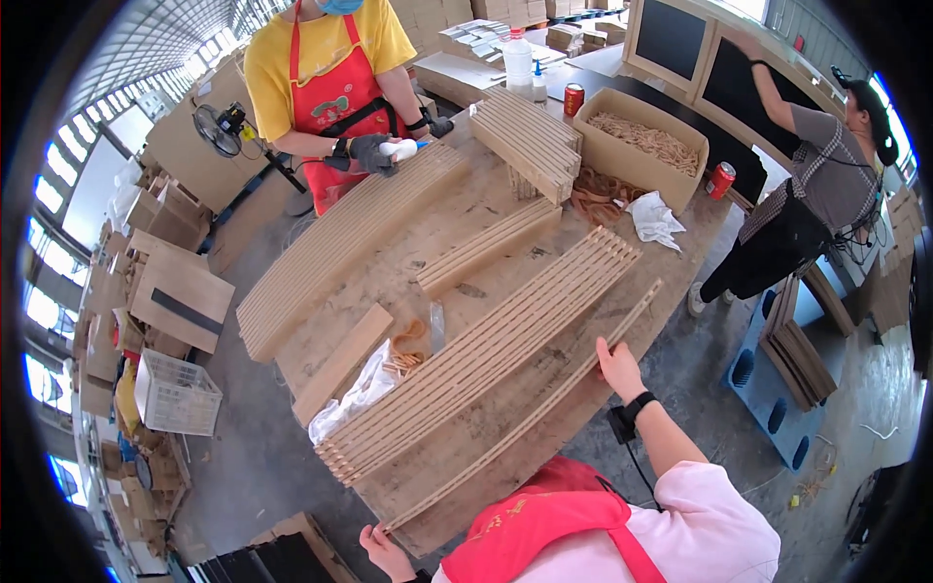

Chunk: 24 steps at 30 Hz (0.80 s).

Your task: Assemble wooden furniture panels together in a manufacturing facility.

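Left hand [384, 552] and right hand [618, 367] pinch a single wooden slat [525, 420] endwise (alignment step), next needing level seating beside the slat row [481, 355].

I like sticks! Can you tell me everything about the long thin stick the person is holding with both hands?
The long thin stick is a pale wooden slat, narrow and flat, with small notches along its edge. It lies slanted along the near edge of the worktable, beside a row of similar slats. The left hand grips its near end and the right hand holds it farther along.
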Tool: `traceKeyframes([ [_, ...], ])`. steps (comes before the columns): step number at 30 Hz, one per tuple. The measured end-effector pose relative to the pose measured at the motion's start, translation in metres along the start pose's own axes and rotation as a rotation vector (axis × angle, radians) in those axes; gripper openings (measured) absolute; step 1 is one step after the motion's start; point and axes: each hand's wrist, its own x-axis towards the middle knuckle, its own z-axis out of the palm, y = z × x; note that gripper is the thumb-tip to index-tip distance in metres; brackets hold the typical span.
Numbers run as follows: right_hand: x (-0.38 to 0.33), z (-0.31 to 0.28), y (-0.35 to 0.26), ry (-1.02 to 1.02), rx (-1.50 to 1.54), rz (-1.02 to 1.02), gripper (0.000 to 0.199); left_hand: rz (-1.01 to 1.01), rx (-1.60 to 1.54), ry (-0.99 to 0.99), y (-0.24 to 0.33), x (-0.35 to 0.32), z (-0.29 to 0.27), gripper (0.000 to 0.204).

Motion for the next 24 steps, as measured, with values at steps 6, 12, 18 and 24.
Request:
traceKeyframes([
  [6,-0.019,-0.057,-0.018,-0.128,-0.277,-0.062,0.072,-0.001,-0.022,-0.009,-0.007,0.0,0.001,0.022],
  [12,-0.014,-0.115,-0.111,0.082,-0.469,-0.504,0.041,-0.004,-0.037,0.007,-0.001,-0.004,0.002,0.022],
  [18,0.049,-0.057,-0.229,-0.113,-0.435,-1.04,0.026,-0.063,-0.057,-0.009,0.034,-0.01,0.011,0.031],
  [24,0.103,0.069,-0.268,-0.025,-0.71,-1.365,0.032,-0.017,0.062,0.128,0.057,-0.025,0.005,0.038],
])
